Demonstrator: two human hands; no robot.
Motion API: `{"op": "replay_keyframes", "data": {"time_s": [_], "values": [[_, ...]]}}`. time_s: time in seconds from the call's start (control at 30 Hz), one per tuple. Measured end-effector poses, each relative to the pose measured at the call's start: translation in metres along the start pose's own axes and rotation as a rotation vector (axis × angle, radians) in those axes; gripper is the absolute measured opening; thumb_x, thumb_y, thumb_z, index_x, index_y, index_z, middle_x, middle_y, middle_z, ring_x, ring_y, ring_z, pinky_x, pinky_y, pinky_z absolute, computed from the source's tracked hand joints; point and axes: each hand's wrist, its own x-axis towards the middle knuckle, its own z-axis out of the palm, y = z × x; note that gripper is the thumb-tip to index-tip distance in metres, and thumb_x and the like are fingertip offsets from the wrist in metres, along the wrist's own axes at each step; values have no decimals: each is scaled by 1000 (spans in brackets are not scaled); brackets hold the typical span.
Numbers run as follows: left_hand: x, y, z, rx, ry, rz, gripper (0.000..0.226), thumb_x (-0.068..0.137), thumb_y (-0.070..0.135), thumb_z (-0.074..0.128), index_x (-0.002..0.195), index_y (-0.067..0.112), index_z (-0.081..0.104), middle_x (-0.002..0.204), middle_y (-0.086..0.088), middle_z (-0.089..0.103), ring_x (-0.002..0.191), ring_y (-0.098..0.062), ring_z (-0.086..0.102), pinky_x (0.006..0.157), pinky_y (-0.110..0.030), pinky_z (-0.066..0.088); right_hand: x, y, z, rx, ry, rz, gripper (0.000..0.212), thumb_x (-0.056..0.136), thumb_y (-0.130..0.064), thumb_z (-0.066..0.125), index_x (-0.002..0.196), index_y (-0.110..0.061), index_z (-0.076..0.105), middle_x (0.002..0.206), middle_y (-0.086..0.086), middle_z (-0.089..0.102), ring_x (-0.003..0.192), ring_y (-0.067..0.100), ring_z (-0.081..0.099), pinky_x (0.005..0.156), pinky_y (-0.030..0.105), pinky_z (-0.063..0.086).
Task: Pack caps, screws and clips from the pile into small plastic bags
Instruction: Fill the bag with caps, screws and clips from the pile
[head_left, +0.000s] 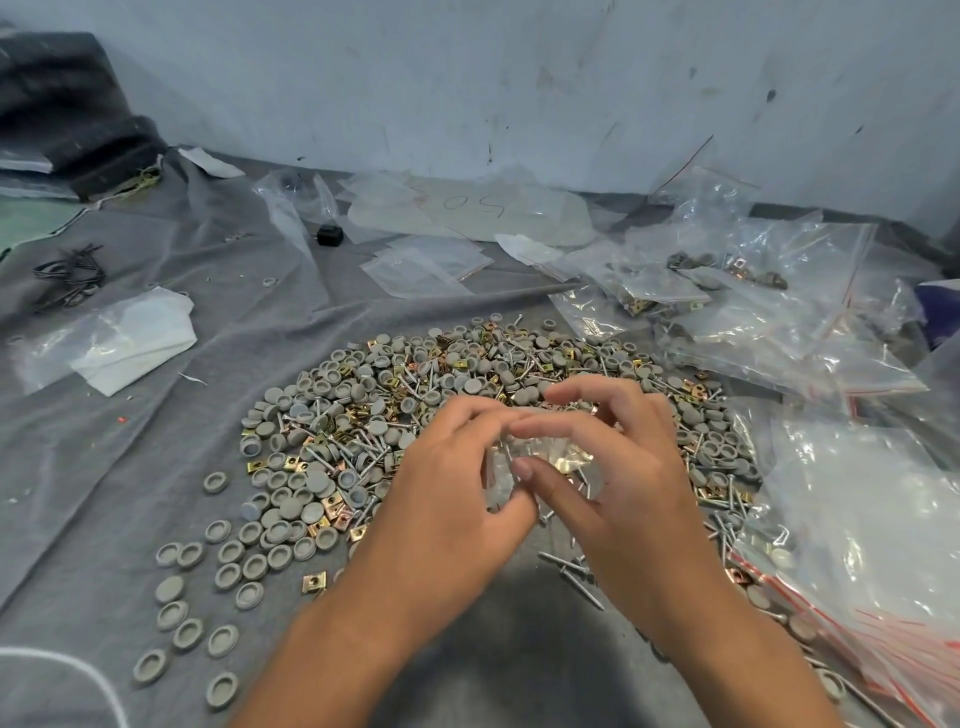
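Matt grey plastic caps (317, 512), brass-toned shiny metal clips (315, 581) and bright steel screws (583, 586) lie on a soft, matt grey cloth (104, 467) — wrinkled. Clear plastic bags (852, 545) look glossy; the wall (467, 78) — rough, scuffed paint.

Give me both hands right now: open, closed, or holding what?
Left hand: closed, pinching the small plastic bag over the pile.
Right hand: closed, fingers curled round the same bag.

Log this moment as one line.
left hand: holds small clear plastic bag | right hand: pinches bag | grey cloth: pile of caps, screws, clips
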Motion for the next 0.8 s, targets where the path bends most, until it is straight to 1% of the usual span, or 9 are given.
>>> {"op": "replay_keyframes", "data": {"time_s": [0.07,0.17,0.27,0.33,0.37,0.47,0.57,0.73,0.8], "values": [[0,0,-2,-6,4,-17,40,86,31,65,125,36,62,110,25,52,91,-4,56,77,-7,40,3,1,-5,56,-10,12,24,89,-37,69,112,-35,69,115,-15,56,114,6,50,95,11,34],[0,1,-5,-10,56,-34,44,89,24,69,131,34,61,113,25,53,99,-2,55,84,-7,40,4,11,-19,80,-50,102,13,91,-29,70,100,-37,66,96,-23,59,91,0,57,77,8,41],[1,5,-10,-60,264,-11,41,89,7,67,126,26,63,116,19,57,107,7,54,86,-3,41,-1,26,-31,-69,-469,340,12,88,-48,67,98,-47,59,93,-23,60,85,-4,56,68,14,46],[1,6,-13,-60,419,21,40,88,4,61,124,22,64,112,14,58,101,2,56,81,-6,44,-9,32,-30,-262,-744,350,21,86,-56,69,102,-46,60,98,-23,58,89,-5,54,75,18,48],[1,6,-13,-28,457,42,40,86,5,60,123,18,65,111,11,57,98,1,55,80,-5,43,-11,33,-27,-315,-803,334,25,84,-58,71,103,-44,62,99,-22,56,92,-4,52,79,20,48],[1,3,-9,74,312,37,37,91,5,63,126,15,66,114,6,57,98,4,53,86,-3,39,-12,29,-19,-410,-797,296,29,82,-59,72,101,-39,64,100,-19,51,101,4,46,83,28,45],[0,1,-4,112,120,-16,37,95,17,59,131,22,64,118,15,53,101,9,50,88,-3,38,-13,24,-16,-439,-780,277,19,84,-53,68,90,-36,62,97,-17,48,103,9,46,84,30,45],[0,-1,-5,105,86,-20,34,95,23,58,129,27,65,114,21,52,92,5,54,85,-3,36,-16,24,-13,-356,-749,299,17,86,-46,60,84,-30,64,92,-14,52,97,7,48,85,31,49],[0,-2,-5,101,88,-24,34,95,21,61,128,26,65,114,22,52,92,7,53,85,-3,36,-14,27,-15,-312,-730,302,15,88,-47,56,85,-33,61,92,-16,52,93,2,47,84,25,45]]}}
